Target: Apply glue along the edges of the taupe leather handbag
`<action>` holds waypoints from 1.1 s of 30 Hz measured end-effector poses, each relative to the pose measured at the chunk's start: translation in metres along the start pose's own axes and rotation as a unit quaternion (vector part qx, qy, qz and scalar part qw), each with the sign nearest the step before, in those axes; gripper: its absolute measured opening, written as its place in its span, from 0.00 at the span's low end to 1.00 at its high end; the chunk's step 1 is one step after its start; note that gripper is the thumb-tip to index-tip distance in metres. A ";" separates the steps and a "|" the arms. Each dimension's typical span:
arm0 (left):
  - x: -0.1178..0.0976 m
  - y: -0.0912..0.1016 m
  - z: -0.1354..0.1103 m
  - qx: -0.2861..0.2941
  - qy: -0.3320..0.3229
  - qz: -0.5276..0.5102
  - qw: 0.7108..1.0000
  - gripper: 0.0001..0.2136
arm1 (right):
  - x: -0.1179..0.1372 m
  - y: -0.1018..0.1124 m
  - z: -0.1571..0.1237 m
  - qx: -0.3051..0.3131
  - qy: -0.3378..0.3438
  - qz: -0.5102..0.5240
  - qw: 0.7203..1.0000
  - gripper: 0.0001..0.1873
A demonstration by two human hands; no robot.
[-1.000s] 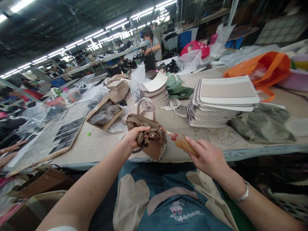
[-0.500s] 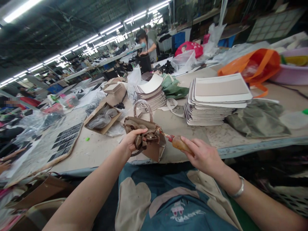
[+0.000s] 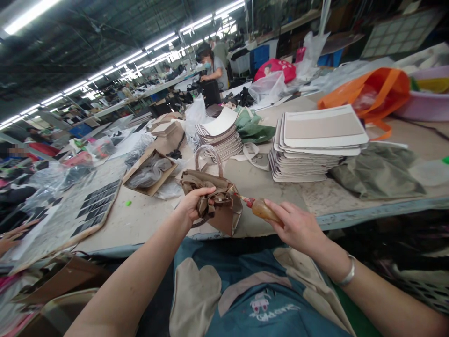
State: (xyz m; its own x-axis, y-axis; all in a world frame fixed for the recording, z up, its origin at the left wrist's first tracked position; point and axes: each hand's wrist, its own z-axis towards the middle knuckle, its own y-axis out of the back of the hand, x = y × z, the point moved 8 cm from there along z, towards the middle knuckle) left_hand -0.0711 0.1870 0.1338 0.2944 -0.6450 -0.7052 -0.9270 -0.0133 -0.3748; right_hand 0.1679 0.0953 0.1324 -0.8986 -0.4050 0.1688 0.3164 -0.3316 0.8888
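Observation:
A brown handbag [image 3: 224, 219] with gathered lining at its mouth lies at the table's near edge. My left hand [image 3: 195, 204] is closed on the bag's bunched lining, thumb on top. In my right hand [image 3: 298, 227] is a yellowish squeeze bottle [image 3: 264, 210] with a red collar, fingers wrapped round it. Its thin nozzle points left and meets the bag's upper right edge. One rounded handle [image 3: 220, 164] of the bag stands up behind it, wrapped in clear film.
Stacked pale panels [image 3: 315, 145] stand to the right, and a smaller curved stack [image 3: 219, 140] behind the bag. An open cardboard box [image 3: 149, 173] with plastic sits left. An orange bag [image 3: 368, 98] lies at back right. Another person [image 3: 215, 70] stands farther back.
Very little differs. The squeeze bottle and its nozzle have shifted slightly to the right along the bag's edge; my left hand keeps its hold.

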 end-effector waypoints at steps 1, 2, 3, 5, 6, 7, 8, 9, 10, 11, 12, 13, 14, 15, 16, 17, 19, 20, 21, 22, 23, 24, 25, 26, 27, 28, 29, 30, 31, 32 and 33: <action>0.000 0.001 0.001 -0.001 -0.005 0.001 1.000 0.02 | 0.000 -0.005 -0.003 0.011 -0.002 -0.001 1.000 0.23; -0.001 0.002 0.002 -0.004 -0.008 0.004 1.000 0.02 | -0.001 -0.008 -0.006 0.020 -0.002 0.000 1.000 0.23; 0.000 0.003 0.002 -0.008 -0.008 0.008 1.000 0.02 | -0.001 -0.011 -0.008 0.025 -0.002 0.002 1.000 0.22; -0.001 0.002 0.002 -0.009 -0.008 0.012 1.000 0.02 | 0.000 -0.011 -0.010 0.024 0.004 0.007 1.000 0.22; -0.001 0.002 0.002 -0.008 -0.009 0.012 1.000 0.02 | 0.000 -0.009 -0.010 0.018 0.007 0.009 1.000 0.22; -0.001 0.001 0.002 -0.006 -0.009 0.010 1.000 0.02 | 0.001 -0.006 -0.009 0.010 0.011 0.011 1.000 0.23; -0.001 0.000 0.002 -0.005 -0.008 0.007 1.000 0.03 | 0.002 -0.002 -0.008 0.001 0.015 0.014 1.000 0.23; -0.001 -0.001 0.002 -0.005 -0.008 0.005 1.000 0.03 | 0.002 0.003 -0.006 -0.010 0.019 0.018 1.000 0.23; 0.000 -0.001 0.002 -0.003 -0.005 0.004 1.000 0.03 | 0.003 0.008 -0.003 -0.022 0.023 0.022 0.999 0.24; 0.000 -0.002 0.001 -0.004 -0.002 0.004 1.000 0.04 | 0.004 0.014 0.000 -0.034 0.026 0.024 0.999 0.24; 0.000 -0.002 0.001 -0.005 -0.001 0.004 1.000 0.04 | 0.005 0.018 0.002 -0.044 0.029 0.024 0.998 0.24; 0.000 -0.002 0.001 -0.007 0.000 0.005 1.000 0.04 | 0.006 0.021 0.005 -0.051 0.032 0.022 0.998 0.24; 0.000 -0.003 0.000 -0.010 -0.001 0.006 1.000 0.04 | 0.007 0.023 0.008 -0.055 0.034 0.017 0.998 0.24; 0.000 -0.003 0.000 -0.014 -0.003 0.007 1.000 0.04 | 0.007 0.023 0.010 -0.056 0.034 0.013 0.998 0.24; 0.000 -0.004 -0.001 -0.018 -0.004 0.008 1.000 0.04 | 0.007 0.022 0.011 -0.054 0.031 0.009 0.998 0.24; 0.000 -0.004 -0.001 -0.019 -0.005 0.008 1.000 0.05 | 0.006 0.020 0.012 -0.051 0.025 0.006 0.998 0.24; 0.000 -0.006 -0.002 -0.017 -0.004 0.004 1.000 0.05 | 0.002 0.013 0.011 -0.042 0.008 0.003 0.999 0.23; 0.000 -0.007 -0.003 -0.016 -0.005 0.001 1.000 0.05 | 0.001 0.008 0.009 -0.036 0.001 0.003 0.999 0.23; 0.000 -0.007 -0.003 -0.014 -0.004 0.000 1.000 0.05 | -0.001 0.004 0.007 -0.029 -0.003 0.004 1.000 0.23; 0.000 -0.007 -0.003 -0.013 -0.002 0.000 1.000 0.05 | -0.002 0.000 0.004 -0.020 -0.006 0.005 1.000 0.23; 0.000 -0.006 -0.002 -0.012 0.000 0.002 1.000 0.05 | -0.002 -0.003 0.001 -0.013 -0.006 0.007 1.000 0.23; 0.000 -0.006 -0.002 -0.012 0.002 0.004 1.000 0.05 | -0.003 -0.006 -0.001 -0.007 -0.005 0.008 1.000 0.23; 0.000 -0.005 -0.001 -0.012 0.003 0.005 1.000 0.05 | -0.003 -0.007 -0.003 -0.003 -0.004 0.010 1.000 0.23; 0.000 -0.004 -0.001 -0.012 0.003 0.006 1.000 0.05 | -0.003 -0.007 -0.004 -0.001 -0.001 0.011 1.000 0.23; 0.000 -0.003 0.000 -0.013 0.003 0.006 1.000 0.05 | -0.003 -0.006 -0.004 -0.002 0.001 0.012 1.000 0.23; 0.000 -0.003 0.000 -0.012 0.002 0.005 1.000 0.05 | -0.003 -0.004 -0.003 -0.004 0.003 0.012 1.000 0.23; 0.000 -0.003 0.000 -0.009 0.002 0.004 1.000 0.05 | -0.003 -0.003 -0.002 -0.007 0.002 0.010 1.000 0.23; 0.000 -0.004 0.000 -0.008 0.001 0.003 1.000 0.05 | -0.004 -0.001 -0.001 -0.009 -0.001 0.007 1.000 0.23; 0.000 -0.004 0.000 -0.007 -0.001 0.003 1.000 0.05 | -0.005 -0.001 0.000 -0.008 -0.004 0.002 1.000 0.23; 0.000 -0.004 0.000 -0.009 -0.003 0.004 1.000 0.04 | -0.006 -0.002 0.000 -0.005 -0.007 -0.003 1.000 0.23; 0.000 -0.003 0.000 -0.014 -0.007 0.005 1.000 0.04 | -0.006 -0.004 0.000 0.001 -0.008 -0.007 1.000 0.23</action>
State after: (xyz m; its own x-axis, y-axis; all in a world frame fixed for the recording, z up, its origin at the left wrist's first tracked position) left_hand -0.0683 0.1869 0.1354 0.2884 -0.6352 -0.7165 -0.9360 -0.0294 -0.3506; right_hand 0.1724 0.0994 0.1280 -0.9081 -0.3857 0.1628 0.3026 -0.3358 0.8920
